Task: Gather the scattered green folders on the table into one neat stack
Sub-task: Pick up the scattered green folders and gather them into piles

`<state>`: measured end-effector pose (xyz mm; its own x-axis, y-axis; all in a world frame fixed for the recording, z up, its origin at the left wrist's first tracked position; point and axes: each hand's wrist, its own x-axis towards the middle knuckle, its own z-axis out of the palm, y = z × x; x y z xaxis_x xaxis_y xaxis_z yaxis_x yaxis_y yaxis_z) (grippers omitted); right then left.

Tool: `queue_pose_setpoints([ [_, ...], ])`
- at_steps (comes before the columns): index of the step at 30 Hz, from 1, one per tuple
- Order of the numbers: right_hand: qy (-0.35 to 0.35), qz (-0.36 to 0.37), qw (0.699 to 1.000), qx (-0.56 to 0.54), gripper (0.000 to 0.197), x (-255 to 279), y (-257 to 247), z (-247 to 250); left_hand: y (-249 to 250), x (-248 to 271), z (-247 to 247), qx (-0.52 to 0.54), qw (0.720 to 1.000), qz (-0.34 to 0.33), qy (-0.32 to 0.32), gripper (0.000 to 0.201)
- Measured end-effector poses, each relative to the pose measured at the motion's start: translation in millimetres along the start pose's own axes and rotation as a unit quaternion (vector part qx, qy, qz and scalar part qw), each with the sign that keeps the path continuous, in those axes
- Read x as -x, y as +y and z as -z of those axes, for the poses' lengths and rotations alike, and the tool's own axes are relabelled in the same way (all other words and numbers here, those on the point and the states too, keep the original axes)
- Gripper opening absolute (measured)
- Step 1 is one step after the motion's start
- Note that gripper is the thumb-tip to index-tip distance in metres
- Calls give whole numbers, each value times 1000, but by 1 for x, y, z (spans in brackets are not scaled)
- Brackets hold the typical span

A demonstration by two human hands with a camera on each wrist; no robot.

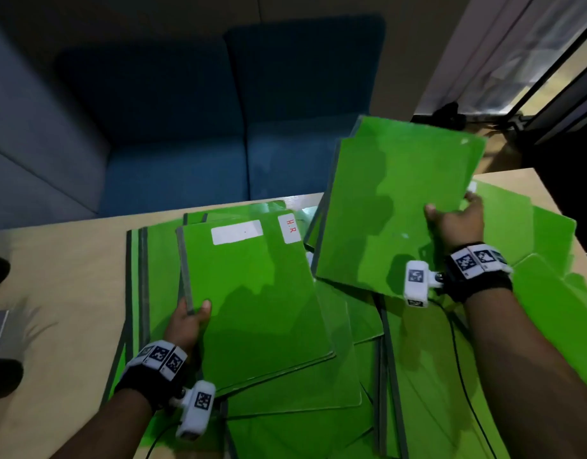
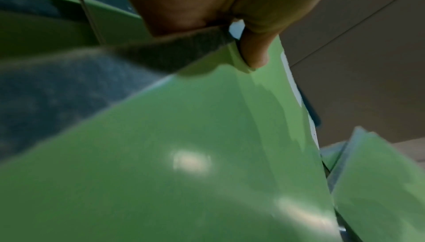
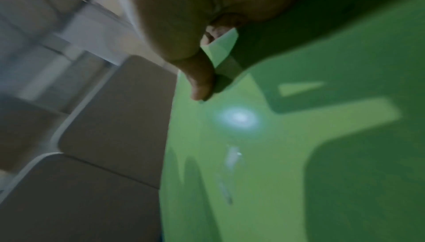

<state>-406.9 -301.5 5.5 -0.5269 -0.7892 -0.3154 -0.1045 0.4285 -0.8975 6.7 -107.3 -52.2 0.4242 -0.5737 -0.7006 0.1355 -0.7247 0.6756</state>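
My left hand (image 1: 186, 321) is pinching the grey spine edge of the labelled folder (image 1: 252, 293), thumb on top and fingers underneath, and this folder is lying on the left part of the folder pile (image 1: 318, 392) spread across the table (image 1: 60, 293). My right hand (image 1: 457, 220) is gripping the right edge of the plain folder (image 1: 391, 207), thumb on its face and fingers curled behind, and is holding it tilted up above the right part of the pile. Beyond the table, a blue sofa (image 1: 192, 134) is standing.
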Motion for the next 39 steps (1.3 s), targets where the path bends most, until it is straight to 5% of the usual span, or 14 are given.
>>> queue_pose_setpoints([
  [5, 18, 155, 987, -27, 61, 22, -40, 28, 0, 15, 5, 13, 999, -48, 22, 56],
  [7, -54, 122, 989, -56, 64, 37, -26, 21, -1, 22, 6, 20, 998, -50, 28, 56],
  [10, -164, 38, 986, -15, 95, 62, 25, -7, -6, 36, 7, 40, 998, -49, 24, 60],
  [15, -260, -25, 965, -3, 73, 141, 78, -50, -21, 59, 14, 95, 995, -38, -8, 65],
  [21, -346, -155, 924, -51, 75, 200, 94, -69, -52, 82, 34, 126, 991, -5, -44, 53],
  [24, -361, -135, 922, -40, 73, 220, 95, -76, -67, 84, 52, 141, 989, 5, -52, 96],
  [28, -354, -98, 930, -16, 70, 251, 101, -93, -70, 88, 63, 96, 992, -47, -72, 116],
  [30, -365, -74, 928, 18, 67, 257, 102, -98, -75, 84, 75, 82, 992, -74, -53, 99],
  [32, -360, 43, 913, 186, 54, 252, 99, -99, -85, 77, 92, 69, 995, -69, -27, 90],
  [34, -262, 110, 888, 361, 49, 237, 96, -97, -83, 76, 106, 68, 995, -74, -24, 73],
  [36, -172, 57, 882, 435, 61, 224, 94, -87, -80, 78, 119, 69, 994, -83, -13, 42],
  [39, -153, 3, 871, 468, 87, 212, 106, -75, -84, 69, 137, 76, 994, -71, 9, 28],
])
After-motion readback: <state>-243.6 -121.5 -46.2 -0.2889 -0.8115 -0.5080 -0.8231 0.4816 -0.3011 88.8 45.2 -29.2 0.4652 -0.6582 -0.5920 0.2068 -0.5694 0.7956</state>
